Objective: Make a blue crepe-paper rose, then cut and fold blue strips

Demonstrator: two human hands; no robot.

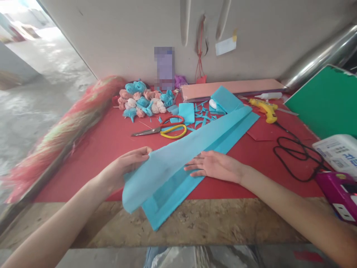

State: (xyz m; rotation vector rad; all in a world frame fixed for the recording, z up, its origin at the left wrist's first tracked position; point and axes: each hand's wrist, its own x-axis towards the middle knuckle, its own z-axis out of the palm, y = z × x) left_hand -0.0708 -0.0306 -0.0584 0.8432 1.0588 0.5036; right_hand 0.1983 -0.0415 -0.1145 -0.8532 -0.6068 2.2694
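Note:
A long sheet of blue crepe paper [167, 156] lies slantwise over the red table covering, its upper layer lifted and curling at the near end. My left hand [125, 165] pinches the left edge of that layer between thumb and fingers. With fingers stretched out, my right hand [212, 166] rests against the paper's folded inner side, palm partly up. Beyond the paper, scissors [161, 129] with one red and one yellow handle lie with blades pointing left. Blue paper scraps [205, 117] and a folded blue piece [186, 112] are scattered behind them.
Paper roses [142, 100] in blue, pink and white cluster at the back left. A yellow glue gun [264, 108] with a black cord lies right, near a purple power socket box [337, 193]. Red and pale netting [64, 126] runs along the left edge. A green board [326, 100] leans right.

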